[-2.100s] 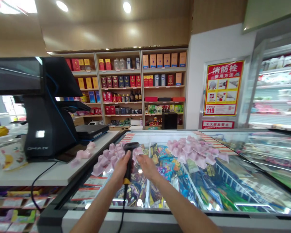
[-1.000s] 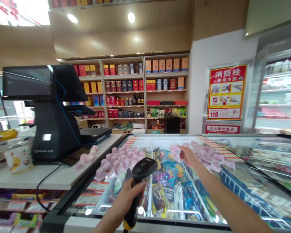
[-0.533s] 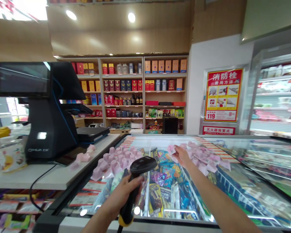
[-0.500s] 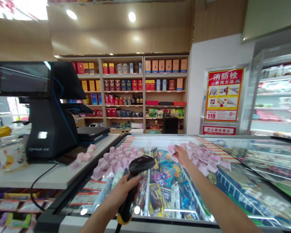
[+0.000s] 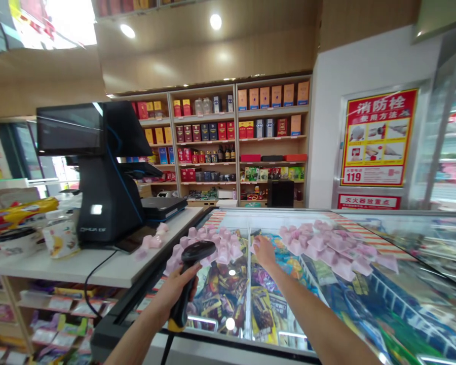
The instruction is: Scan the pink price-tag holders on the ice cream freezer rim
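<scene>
My left hand (image 5: 183,284) is wrapped round the grip of a black and yellow barcode scanner (image 5: 197,251), whose cable hangs down at the front. My right hand (image 5: 265,252) reaches over the freezer's glass lid (image 5: 233,299). Its fingers are closed on a pink cup-shaped pack (image 5: 255,243), mostly hidden by the hand. To its left, behind the scanner, lies a cluster of pink packs (image 5: 226,246). A second heap of pink packs (image 5: 327,243) spreads on the glass to the right. Under the glass, several colourful ice cream wrappers show.
A black checkout terminal (image 5: 106,192) stands on the white counter (image 5: 117,271) at the left, with a few pink packs (image 5: 155,238) beside it. Shelves of boxed goods (image 5: 213,132) line the back wall. A red and yellow poster (image 5: 380,139) hangs at right.
The view has turned left. My right hand has moved left, away from the right heap, with a pink pack in its fingers. My left hand has shifted left with the scanner.
</scene>
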Available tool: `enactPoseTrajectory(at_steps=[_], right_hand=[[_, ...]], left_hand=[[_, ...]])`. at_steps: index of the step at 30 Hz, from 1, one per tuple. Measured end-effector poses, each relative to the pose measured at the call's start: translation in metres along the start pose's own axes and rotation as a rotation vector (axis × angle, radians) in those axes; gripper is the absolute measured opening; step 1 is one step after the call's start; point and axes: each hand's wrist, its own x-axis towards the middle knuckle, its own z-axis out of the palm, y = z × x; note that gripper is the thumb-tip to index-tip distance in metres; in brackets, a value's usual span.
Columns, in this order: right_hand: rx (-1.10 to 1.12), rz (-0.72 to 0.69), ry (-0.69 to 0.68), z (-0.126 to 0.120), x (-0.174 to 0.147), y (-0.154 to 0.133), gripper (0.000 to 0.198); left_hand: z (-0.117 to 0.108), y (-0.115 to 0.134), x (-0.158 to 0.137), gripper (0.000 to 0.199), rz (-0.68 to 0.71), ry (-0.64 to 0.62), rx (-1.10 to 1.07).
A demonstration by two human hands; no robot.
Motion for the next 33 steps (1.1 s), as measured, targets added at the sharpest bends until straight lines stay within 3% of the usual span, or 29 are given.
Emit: enactPoseTrajectory(at_steps=[4,7,10,14,17,20,22,28,33], right_hand=[[0.014,-0.021,-0.058,0.019,0.004,-0.022,0.024],[0.039,-0.059,-0.076,0.017,0.008,-0.021,0.029],[-0.025,-0.060,0.008,-0.010,0.011,0.001,0.032],[-0.284,0.004,0.197,-0.061,0.008,0.045,0.031],[-0.458,0.055,0.123,-0.084,-0.001,0.070,0.026],[-0.458,0.045,0.027,-0.089,-0.008,0.081,0.022],[-0.300,0.045,0.052,-0.090,-0.008,0.082,0.020],[0.750,0.305,0.158,-0.100,0.003,0.076,0.023],[1.205,0.372,0.093,-0.104,0.007,0.073,0.019]], left_hand=[[0.002,-0.002,0.007,0.033,-0.005,0.012,-0.014],[0.006,-0.005,0.016,0.032,0.000,-0.008,-0.045],[0.011,-0.010,0.024,0.032,-0.006,-0.052,-0.064],[0.020,-0.011,0.026,0.033,-0.007,-0.073,-0.061],[0.033,-0.007,0.023,0.034,0.005,-0.117,-0.093],[0.047,-0.003,0.018,0.033,0.029,-0.141,-0.102],[0.054,-0.003,0.015,0.034,0.028,-0.163,-0.098],[0.066,-0.001,-0.009,0.033,0.019,-0.258,-0.062],[0.075,0.012,-0.026,0.029,-0.001,-0.327,-0.036]])
